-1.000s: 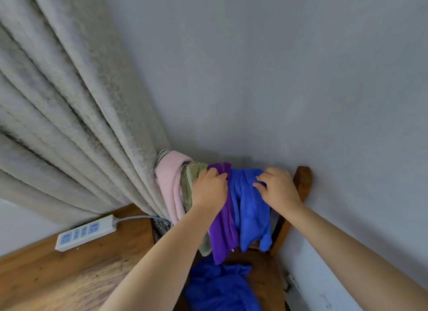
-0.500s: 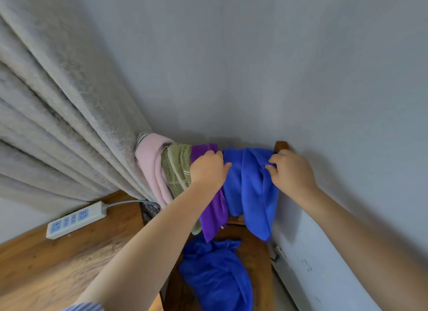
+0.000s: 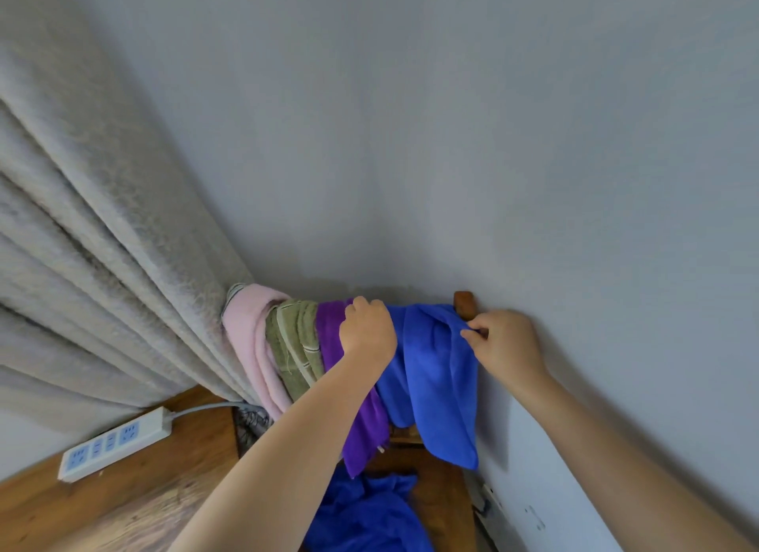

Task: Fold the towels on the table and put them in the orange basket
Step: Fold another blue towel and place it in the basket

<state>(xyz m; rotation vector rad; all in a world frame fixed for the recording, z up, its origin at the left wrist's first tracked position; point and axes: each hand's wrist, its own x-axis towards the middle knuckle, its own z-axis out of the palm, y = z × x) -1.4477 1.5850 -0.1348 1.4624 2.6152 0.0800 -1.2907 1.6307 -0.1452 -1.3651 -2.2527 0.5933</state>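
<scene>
The blue towel (image 3: pixel 435 370) hanging over the chair back (image 3: pixel 464 301) by the wall is being pinched at its top by the right hand (image 3: pixel 507 344) and gripped by the left hand (image 3: pixel 366 331), and it is best being lifted up slowly so the purple towel (image 3: pixel 328 329) beside it is not being dragged off.

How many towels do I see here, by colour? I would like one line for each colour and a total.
Pink towel: 1
Green towel: 1
Purple towel: 1
Blue towels: 2, one over the chair back, gripped by the left hand and the right hand, and one on the seat
Total: 5
</scene>
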